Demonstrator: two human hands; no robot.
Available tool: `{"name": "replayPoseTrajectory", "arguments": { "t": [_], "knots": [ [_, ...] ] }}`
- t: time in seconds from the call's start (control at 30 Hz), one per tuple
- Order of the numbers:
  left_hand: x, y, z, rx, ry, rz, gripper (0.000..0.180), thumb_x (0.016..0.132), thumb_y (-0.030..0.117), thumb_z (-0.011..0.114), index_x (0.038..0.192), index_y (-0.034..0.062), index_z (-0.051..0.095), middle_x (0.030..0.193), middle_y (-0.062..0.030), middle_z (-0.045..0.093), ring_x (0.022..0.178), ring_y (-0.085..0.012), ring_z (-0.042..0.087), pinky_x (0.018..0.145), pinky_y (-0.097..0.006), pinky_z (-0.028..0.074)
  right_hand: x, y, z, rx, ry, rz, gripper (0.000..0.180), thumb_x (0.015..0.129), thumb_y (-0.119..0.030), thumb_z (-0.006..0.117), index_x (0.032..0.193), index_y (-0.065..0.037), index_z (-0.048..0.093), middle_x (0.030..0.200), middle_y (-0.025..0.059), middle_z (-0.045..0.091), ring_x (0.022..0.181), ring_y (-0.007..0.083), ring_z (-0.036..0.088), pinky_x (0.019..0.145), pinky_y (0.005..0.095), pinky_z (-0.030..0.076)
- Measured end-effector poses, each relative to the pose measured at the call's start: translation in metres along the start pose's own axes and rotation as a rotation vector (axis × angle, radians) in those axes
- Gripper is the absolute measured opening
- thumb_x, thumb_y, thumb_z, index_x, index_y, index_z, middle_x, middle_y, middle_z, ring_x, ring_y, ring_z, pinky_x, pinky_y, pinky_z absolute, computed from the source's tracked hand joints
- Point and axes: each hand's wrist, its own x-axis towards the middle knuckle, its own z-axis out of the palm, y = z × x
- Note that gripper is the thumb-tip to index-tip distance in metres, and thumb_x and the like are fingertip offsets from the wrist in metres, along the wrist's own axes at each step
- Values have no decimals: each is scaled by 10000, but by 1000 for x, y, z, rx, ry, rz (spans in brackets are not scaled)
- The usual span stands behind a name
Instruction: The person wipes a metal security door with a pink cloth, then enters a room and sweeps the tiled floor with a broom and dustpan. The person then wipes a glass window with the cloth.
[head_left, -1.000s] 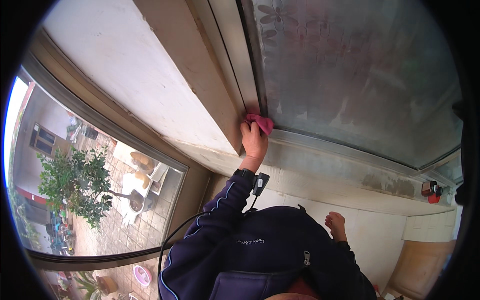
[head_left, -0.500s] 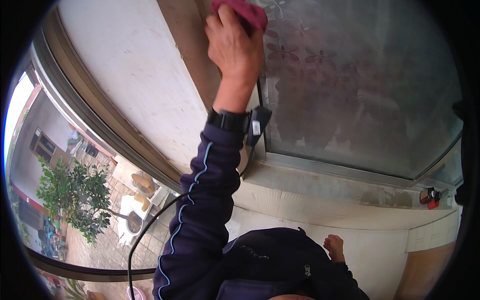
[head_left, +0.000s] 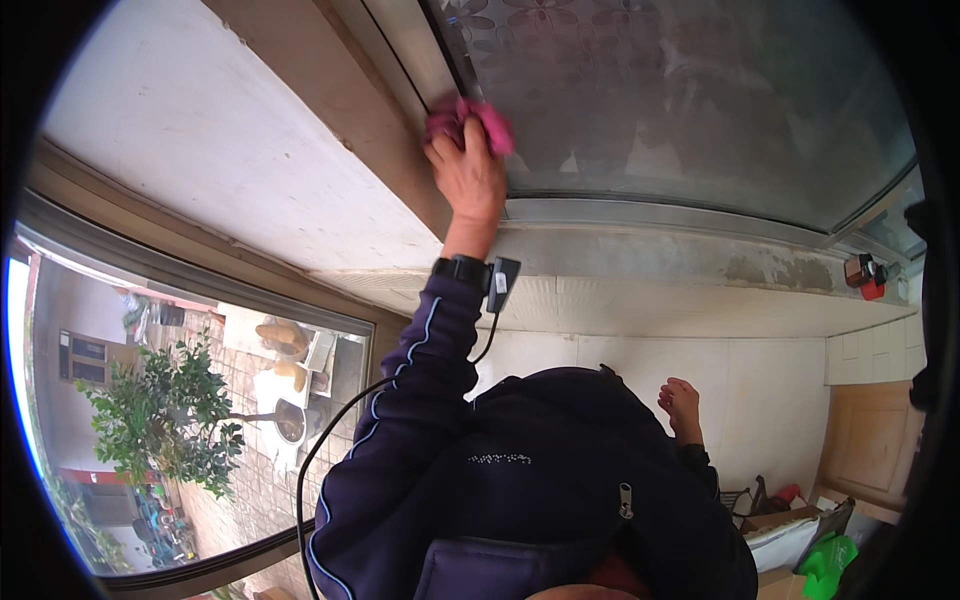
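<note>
My left hand (head_left: 467,180) is closed around a crumpled pink cloth (head_left: 486,126), which is pressed at the lower left corner of a window, over the metal frame (head_left: 410,60) and the edge of the glass. The frosted window pane (head_left: 680,110) has a flower pattern and cloudy, streaked patches. A black strap with a small black device (head_left: 503,284) sits on my left wrist, and a cable runs from it. Low beside my body on the right hangs my right hand (head_left: 680,403), its fingers loosely curled and slightly apart, holding nothing.
Below the pane runs a stained sill (head_left: 640,250); a small red and black object (head_left: 866,276) stands at its right end. A second window (head_left: 200,420) on the left looks onto a paved yard with a potted tree. Boxes and a green bag (head_left: 828,565) lie lower right.
My left hand has slid the cloth down along the window frame toward the lower corner. The view has shifted, showing more of the floor side, and my right hand's fingers have loosened.
</note>
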Motion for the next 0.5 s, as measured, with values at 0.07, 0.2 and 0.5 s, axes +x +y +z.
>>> {"name": "replayPoseTrajectory", "arguments": {
  "t": [0.07,0.2,0.5],
  "knots": [
    [-56,-13,11,-13,-242,-55,391,783,207,674,1148,150,546,1091,-186,465,1030,-413,476,763,-471,494,-9,7,-1,-1,7,-3,287,779,-51,591,1060,4,564,760,58,587,633,141,573,609,305,523],
    [-114,-25,21,-297,-309,-238,375,804,177,652,1156,136,531,1105,-179,464,997,-380,511,799,-448,486,-25,25,-8,7,56,3,295,778,-47,592,1064,14,558,754,60,584,621,134,568,584,290,517],
    [-140,-15,-21,-1947,-937,-1201,335,995,249,434,1253,37,459,1200,-111,566,1077,-239,576,952,-363,454,-62,-1,13,-220,-17,-227,259,835,-101,609,1073,1,602,838,67,628,701,128,604,625,254,517]
  ]
}}
